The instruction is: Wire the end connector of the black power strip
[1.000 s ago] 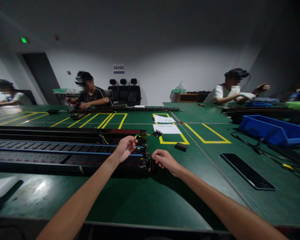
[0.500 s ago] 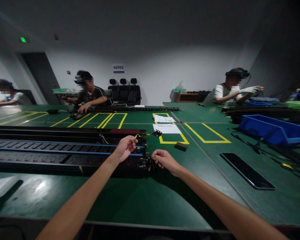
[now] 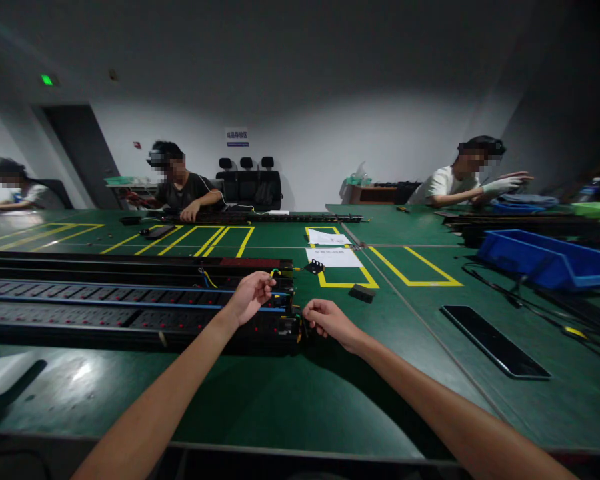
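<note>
Long black power strips [image 3: 200, 327] with rows of sockets and red dots lie side by side on the green table, reaching in from the left. My left hand [image 3: 253, 297] is above their right ends, its fingers curled together; anything between them is too small to make out. Just past the end of the nearest strip, my right hand [image 3: 327, 320] is closed in a pinch beside a small dark part and thin wires, and I cannot tell what it grips. A small black end plate [image 3: 314, 267] hangs by a yellow-green wire from the far strip.
A black block [image 3: 362, 293] and white paper sheets [image 3: 335, 257] lie beyond my right hand. To the right are a phone [image 3: 495, 341], black cables [image 3: 520, 293] and a blue bin [image 3: 545, 259]. Several co-workers sit around the table; one handles a long strip [image 3: 280, 218] at the far side.
My hands look the same. Across the table, a co-worker's hand has moved right, off a dark object, and the long strip there has shifted slightly right. The co-worker at right has leaned slightly right.
</note>
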A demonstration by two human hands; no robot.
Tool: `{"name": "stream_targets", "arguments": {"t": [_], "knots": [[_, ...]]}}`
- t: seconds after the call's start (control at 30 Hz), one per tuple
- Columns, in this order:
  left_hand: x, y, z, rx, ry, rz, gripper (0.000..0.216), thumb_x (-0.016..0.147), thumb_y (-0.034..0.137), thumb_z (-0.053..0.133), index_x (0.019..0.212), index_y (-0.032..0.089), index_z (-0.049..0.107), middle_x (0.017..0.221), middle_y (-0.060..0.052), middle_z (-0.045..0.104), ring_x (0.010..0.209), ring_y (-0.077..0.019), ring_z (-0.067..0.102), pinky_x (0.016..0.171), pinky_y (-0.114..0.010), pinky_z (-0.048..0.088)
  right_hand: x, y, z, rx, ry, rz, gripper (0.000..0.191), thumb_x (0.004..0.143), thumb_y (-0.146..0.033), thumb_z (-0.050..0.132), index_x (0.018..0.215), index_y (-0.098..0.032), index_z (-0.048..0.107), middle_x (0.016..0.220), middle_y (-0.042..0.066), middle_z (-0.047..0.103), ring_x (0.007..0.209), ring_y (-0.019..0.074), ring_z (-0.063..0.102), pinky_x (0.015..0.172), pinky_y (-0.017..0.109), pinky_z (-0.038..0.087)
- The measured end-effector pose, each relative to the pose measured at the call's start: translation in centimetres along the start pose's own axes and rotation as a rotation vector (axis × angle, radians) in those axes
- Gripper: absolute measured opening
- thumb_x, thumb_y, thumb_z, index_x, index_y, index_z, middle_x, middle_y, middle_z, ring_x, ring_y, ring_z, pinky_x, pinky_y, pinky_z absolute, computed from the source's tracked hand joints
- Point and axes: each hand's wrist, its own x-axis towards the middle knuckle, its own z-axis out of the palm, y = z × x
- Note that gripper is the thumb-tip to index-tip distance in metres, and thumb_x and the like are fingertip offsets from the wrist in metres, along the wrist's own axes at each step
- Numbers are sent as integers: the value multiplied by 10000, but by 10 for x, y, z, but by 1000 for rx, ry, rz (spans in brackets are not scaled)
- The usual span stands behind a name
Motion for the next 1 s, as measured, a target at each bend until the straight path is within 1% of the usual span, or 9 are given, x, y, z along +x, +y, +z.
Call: {"name": "stream_targets", "arguments": {"t": [0.37, 0.47, 0.63, 0.73, 0.8, 0.9, 1.0], "knots": [[-1, 1, 1, -3, 5, 3, 113, 768, 161, 654, 692, 129, 577, 700, -19, 649, 497, -36, 524, 490, -147, 454, 2, 5, -1, -41, -21, -29, 146, 799, -325, 605, 803, -182, 578, 606, -56, 541, 445, 55, 454, 404, 163, 319], [-2, 1, 1, -6, 9, 2, 89, 767, 160, 655, 715, 125, 592, 705, -21, 655, 498, -37, 530, 492, -146, 452, 2, 5, 0, -45, -26, -32, 135, 806, -316, 586, 821, -182, 573, 612, -56, 545, 438, 57, 460, 397, 164, 325], [-1, 1, 1, 0, 4, 2, 66, 780, 151, 639, 735, 118, 605, 708, -26, 657, 504, -39, 534, 492, -144, 457, 3, 8, 0, -41, -56, -61, 79, 784, -259, 550, 809, -184, 550, 654, -44, 577, 472, 70, 520, 424, 172, 393], [-1, 1, 1, -6, 1, -1, 73, 788, 151, 631, 730, 116, 603, 700, -23, 652, 496, -38, 529, 482, -141, 453, 4, 9, -5, -89, -119, -70, 57, 763, -218, 526, 803, -182, 544, 634, -47, 564, 499, 82, 550, 457, 180, 436], [-2, 2, 1, -12, 0, -7, 90, 794, 150, 623, 716, 117, 594, 695, -23, 649, 492, -37, 526, 479, -140, 452, 3, 8, -10, -158, -192, -74, 81, 750, -190, 517, 824, -177, 548, 621, -48, 563, 507, 89, 560, 463, 182, 447], [-2, 2, 2, -13, 9, -10, 86, 796, 150, 623, 721, 118, 596, 703, -25, 651, 496, -40, 530, 487, -144, 462, 0, 4, -17, -319, -305, -85, 123, 750, -172, 514, 859, -168, 570, 666, -34, 598, 493, 87, 547, 420, 174, 411], [-3, 2, 2, -4, 13, -4, 60, 793, 146, 623, 743, 113, 612, 711, -30, 652, 503, -43, 534, 489, -147, 466, -4, -1, -20, -440, -397, -130, 88, 792, -210, 534, 827, -158, 597, 690, -24, 609, 498, 78, 525, 417, 169, 387]]}}
